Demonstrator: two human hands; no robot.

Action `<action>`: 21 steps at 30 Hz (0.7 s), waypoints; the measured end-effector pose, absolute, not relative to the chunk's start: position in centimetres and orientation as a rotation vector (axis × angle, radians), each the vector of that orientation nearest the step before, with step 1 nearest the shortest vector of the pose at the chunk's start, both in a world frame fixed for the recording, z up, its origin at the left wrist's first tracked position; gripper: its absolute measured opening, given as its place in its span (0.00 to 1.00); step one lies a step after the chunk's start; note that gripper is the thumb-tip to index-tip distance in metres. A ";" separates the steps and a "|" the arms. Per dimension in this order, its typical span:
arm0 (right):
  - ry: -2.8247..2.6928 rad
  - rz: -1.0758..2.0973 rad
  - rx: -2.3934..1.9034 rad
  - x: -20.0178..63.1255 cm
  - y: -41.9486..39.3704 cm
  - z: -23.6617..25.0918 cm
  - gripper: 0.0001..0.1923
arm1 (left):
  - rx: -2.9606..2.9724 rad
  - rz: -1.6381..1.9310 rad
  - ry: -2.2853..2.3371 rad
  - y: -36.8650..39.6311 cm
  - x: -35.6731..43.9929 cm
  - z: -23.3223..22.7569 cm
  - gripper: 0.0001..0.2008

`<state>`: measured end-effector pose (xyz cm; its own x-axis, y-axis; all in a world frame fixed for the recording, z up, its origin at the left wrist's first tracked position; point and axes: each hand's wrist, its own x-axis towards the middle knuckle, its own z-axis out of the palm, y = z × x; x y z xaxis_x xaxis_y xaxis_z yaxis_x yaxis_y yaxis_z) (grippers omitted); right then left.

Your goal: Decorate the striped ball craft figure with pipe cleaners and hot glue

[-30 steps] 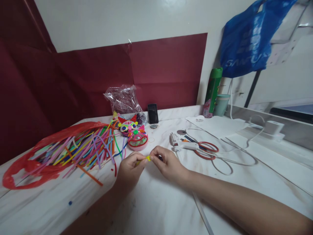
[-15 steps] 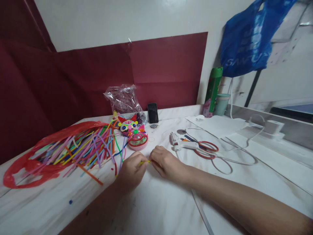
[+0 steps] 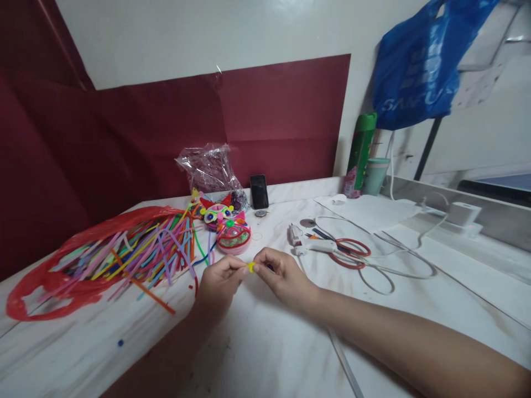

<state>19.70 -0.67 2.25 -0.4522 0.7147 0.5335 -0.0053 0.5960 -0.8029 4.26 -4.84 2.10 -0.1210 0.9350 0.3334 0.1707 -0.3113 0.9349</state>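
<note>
Both hands meet over the white marbled table [image 3: 265,342], fingertip to fingertip. Between them is a small curled piece of yellow pipe cleaner [image 3: 251,267]. My left hand [image 3: 219,282] pinches its left side with thumb and forefinger. From the other side, my right hand [image 3: 286,276] grips it the same way, its other fingers curled in. Just beyond the hands stands a colourful pipe-cleaner animal figure [image 3: 227,224] with blue eyes, red pointed ears and a round pink-rimmed base.
At left, many coloured pipe cleaners [image 3: 141,249] lie on a red plastic bag [image 3: 25,309]. To the right are a white glue gun [image 3: 319,245], red-handled scissors [image 3: 352,247] and looping cable. A phone [image 3: 259,191] leans at the back beside clear plastic wrap [image 3: 209,168]; a glue stick [image 3: 344,362] lies in front.
The yellow piece showed as a short strip by my left fingers; now it appears as a small curl between both hands. My fingers have shifted, with both thumbs now pressing on it.
</note>
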 end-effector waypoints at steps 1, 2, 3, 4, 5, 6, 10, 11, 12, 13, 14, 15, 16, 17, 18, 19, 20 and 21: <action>-1.851 0.972 -0.574 19.7 -0.7 2.2 0.07 | 1.465 1.475 1.258 -4.9 4.3 2.0 0.08; -1.838 0.992 -0.578 19.6 -0.8 2.2 0.08 | 1.459 1.465 1.264 -4.9 4.3 2.0 0.09; -1.826 1.006 -0.584 19.6 -0.8 2.1 0.08 | 1.489 1.470 1.272 -5.0 4.3 2.1 0.09; -1.811 1.017 -0.592 19.6 -0.9 2.1 0.08 | 1.555 1.493 1.284 -5.1 4.4 2.2 0.08; -1.795 1.027 -0.604 19.5 -0.9 1.9 0.09 | 1.646 1.526 1.299 -5.3 4.5 2.3 0.08; -1.780 1.038 -0.616 19.4 -1.0 1.8 0.09 | 1.743 1.563 1.313 -5.4 4.6 2.4 0.07; -1.744 1.057 -0.669 19.1 -1.1 1.3 0.09 | 1.898 1.574 1.447 -5.5 4.6 2.2 0.07; -1.751 1.067 -0.680 19.1 -1.0 1.2 0.09 | 1.894 1.544 1.491 -5.5 4.6 2.2 0.07; -1.772 1.078 -0.687 19.1 -0.9 1.2 0.09 | 1.896 1.510 1.530 -5.4 4.4 2.1 0.07; -1.809 1.089 -0.687 19.2 -0.7 1.3 0.08 | 1.911 1.474 1.561 -5.2 4.3 2.1 0.07; -1.861 1.095 -0.680 19.3 -0.5 1.4 0.07 | 1.942 1.440 1.580 -5.1 4.2 2.1 0.06; -1.922 1.084 -0.668 19.4 -0.3 1.5 0.05 | 1.990 1.411 1.595 -5.0 4.1 2.1 0.06; -1.982 1.046 -0.653 19.6 -0.1 1.7 0.03 | 2.057 1.387 1.604 -4.9 3.9 2.2 0.06; -2.042 0.976 -0.632 19.7 0.1 1.7 0.01 | 2.146 1.366 1.604 -4.9 3.9 2.3 0.06; -2.100 0.879 -0.609 19.9 0.2 1.8 0.03 | 2.254 1.348 1.591 -4.9 3.8 2.4 0.07; -2.152 0.764 -0.585 20.0 0.3 1.8 0.04 | 2.371 1.331 1.569 -4.9 3.7 2.4 0.07; -2.200 0.639 -0.562 20.1 0.4 1.8 0.05 | 2.487 1.313 1.542 -4.9 3.7 2.4 0.08; -2.246 0.514 -0.542 20.2 0.4 1.8 0.05 | 2.593 1.285 1.519 -4.9 3.6 2.3 0.09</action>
